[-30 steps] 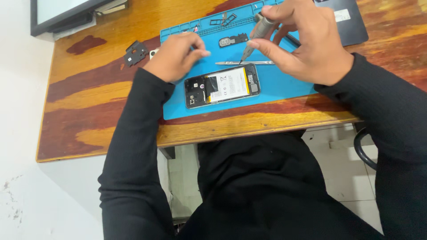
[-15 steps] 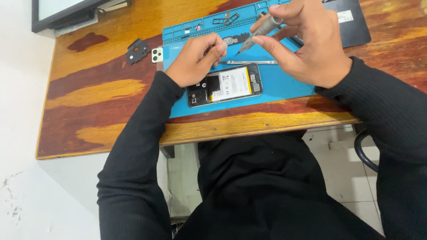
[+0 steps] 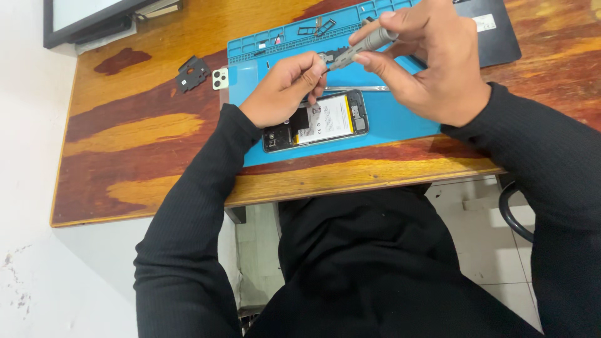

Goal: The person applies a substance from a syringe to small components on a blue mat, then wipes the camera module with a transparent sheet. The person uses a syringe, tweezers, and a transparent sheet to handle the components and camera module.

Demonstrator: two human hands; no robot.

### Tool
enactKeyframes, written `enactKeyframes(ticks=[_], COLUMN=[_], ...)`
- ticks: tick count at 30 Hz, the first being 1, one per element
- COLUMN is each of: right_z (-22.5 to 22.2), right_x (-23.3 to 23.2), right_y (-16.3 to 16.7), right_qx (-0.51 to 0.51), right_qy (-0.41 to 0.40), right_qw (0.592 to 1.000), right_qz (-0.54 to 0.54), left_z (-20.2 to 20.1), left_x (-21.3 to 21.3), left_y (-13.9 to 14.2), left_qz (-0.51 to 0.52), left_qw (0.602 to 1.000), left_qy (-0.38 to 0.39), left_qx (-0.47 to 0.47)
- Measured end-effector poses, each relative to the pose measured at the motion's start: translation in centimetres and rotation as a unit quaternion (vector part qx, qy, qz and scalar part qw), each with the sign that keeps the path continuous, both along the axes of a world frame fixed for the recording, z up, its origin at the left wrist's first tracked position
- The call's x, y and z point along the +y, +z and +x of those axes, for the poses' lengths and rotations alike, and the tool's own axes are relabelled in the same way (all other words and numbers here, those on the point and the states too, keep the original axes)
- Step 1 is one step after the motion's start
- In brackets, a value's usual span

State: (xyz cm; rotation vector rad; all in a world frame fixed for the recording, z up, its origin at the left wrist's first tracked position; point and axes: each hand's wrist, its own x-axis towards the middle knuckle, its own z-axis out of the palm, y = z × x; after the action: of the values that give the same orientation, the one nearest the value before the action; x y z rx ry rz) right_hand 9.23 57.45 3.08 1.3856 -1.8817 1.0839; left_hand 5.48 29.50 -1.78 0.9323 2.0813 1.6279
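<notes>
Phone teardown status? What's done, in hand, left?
Done: the phone lies open on the blue mat, battery exposed; a black cover piece and camera module sit aside. In hand: right hand holds a screwdriver, left hand at its tip. Left: battery and boards are in place.

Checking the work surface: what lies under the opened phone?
The opened phone lies on a blue mat atop the wooden table. The left hand covers its upper edge.

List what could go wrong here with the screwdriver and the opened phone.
1. The right hand holds the grey metal screwdriver above the opened black phone; a slip might gouge its exposed white battery.
2. Whatever the left hand pinches at the tip looks tiny and might drop off the blue silicone mat.
</notes>
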Motion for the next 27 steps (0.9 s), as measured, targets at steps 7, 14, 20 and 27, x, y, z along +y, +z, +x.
enactKeyframes(ticks=[7,14,20,27], right_z=[-0.01,0.12,0.36,0.3], right_x=[-0.18,-0.19,-0.28,-0.48], right_y=[0.17,0.18,0.25,0.41], right_qx=[0.012,0.007,0.002,0.028], right_qy=[-0.002,0.005,-0.011,-0.011], right_qw=[1.0,1.0,1.0,0.999], right_qz=[0.002,0.003,-0.001,0.015], left_z=[0.28,0.22,0.27,0.25], left_x=[0.2,0.08,0.07,-0.41], left_y=[0.28,0.27,0.14,0.56], left_qz=[0.004,-0.017,-0.008,0.002], left_qw=[1.0,1.0,1.0,1.0], left_qy=[-0.003,0.006,0.009,0.006], left_qx=[0.003,0.001,-0.008,0.029])
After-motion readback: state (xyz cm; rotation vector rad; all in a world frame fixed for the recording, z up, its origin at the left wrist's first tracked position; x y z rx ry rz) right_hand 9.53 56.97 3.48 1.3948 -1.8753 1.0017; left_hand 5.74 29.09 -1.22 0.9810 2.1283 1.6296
